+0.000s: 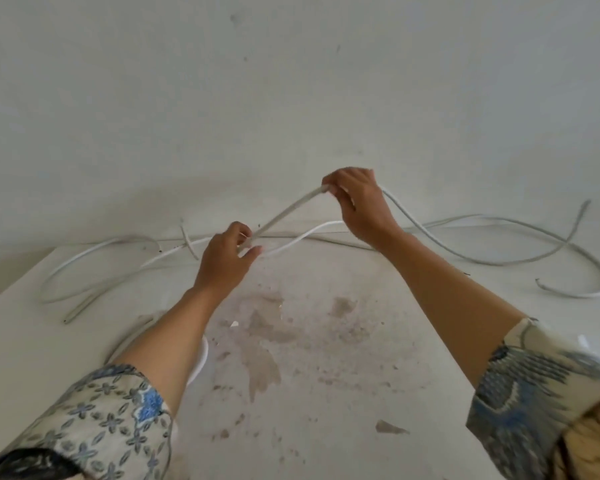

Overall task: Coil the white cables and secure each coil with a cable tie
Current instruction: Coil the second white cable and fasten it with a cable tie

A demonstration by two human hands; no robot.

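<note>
A white cable [286,213] stretches taut between my two hands above the table. My left hand [227,259] pinches its lower end near the table's middle back. My right hand [355,206] grips it higher up and farther back, fingers curled round it. From my right hand the cable runs right and loops across the table [499,261], ending in a curl at the far right. More white cable [94,271] lies in loose loops at the left. No cable tie is visible.
The white table [326,427] is stained brown in the middle. A pale wall [291,98] rises right behind the table's back edge. A white round object [201,358] shows partly under my left forearm. The table's left edge slants at the left.
</note>
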